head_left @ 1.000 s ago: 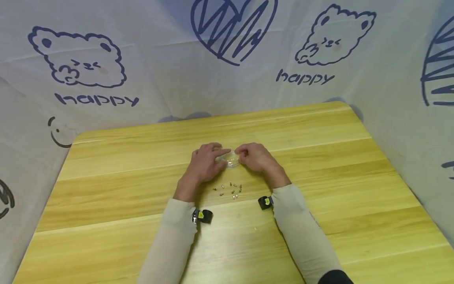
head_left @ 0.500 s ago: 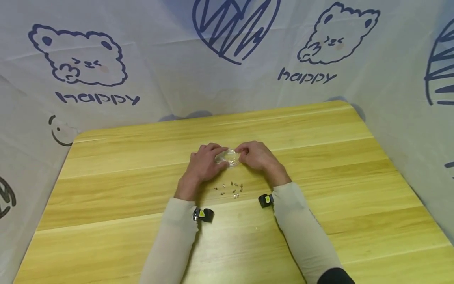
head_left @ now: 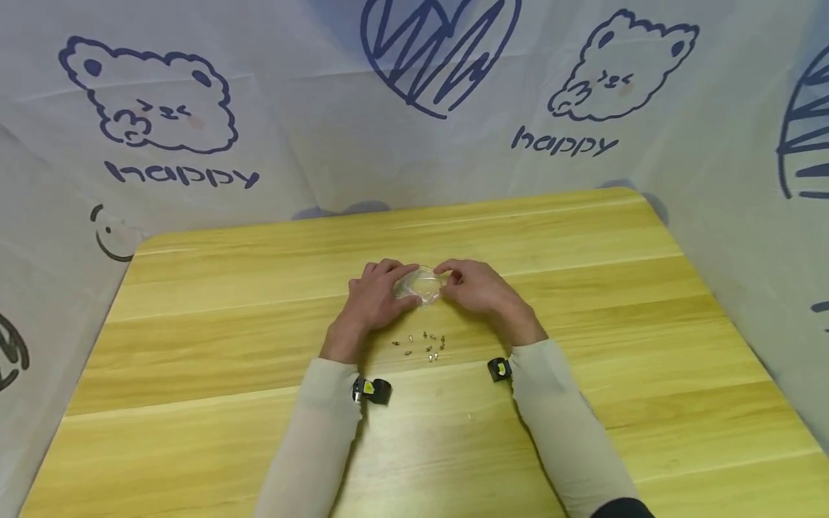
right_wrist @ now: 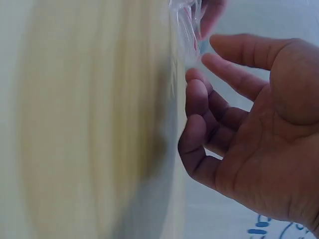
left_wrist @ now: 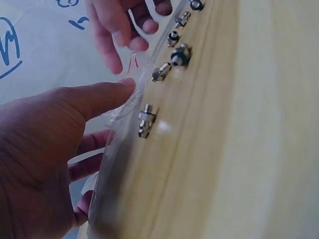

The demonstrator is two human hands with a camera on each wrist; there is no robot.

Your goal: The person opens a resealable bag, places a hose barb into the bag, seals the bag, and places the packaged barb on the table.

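A clear plastic zip bag [head_left: 425, 285] lies between the two hands; a red line runs along its mouth in the left wrist view. My left hand [head_left: 378, 295] holds the bag at its left side, thumb on the near edge and fingers at the far edge. At the bag's right end is my right hand [head_left: 478, 288], thumb and forefinger parted around nothing. In the right wrist view its other fingers [right_wrist: 192, 142] are bent loosely, just short of the bag [right_wrist: 187, 37]. Several small metal fittings [left_wrist: 146, 121] lie scattered on the table, nearer the body than the bag.
The wood-grain table [head_left: 246, 345] reaches back to a white cloth [head_left: 311, 129] printed with bears and hearts. Black wrist cameras [head_left: 376, 391] sit at both sleeve cuffs, low over the tabletop on the near side of the fittings.
My right thumb and forefinger have come away from the bag's edge and spread, with the hand shifting slightly right. The bag's mouth looks wider. My left hand stays on the bag.
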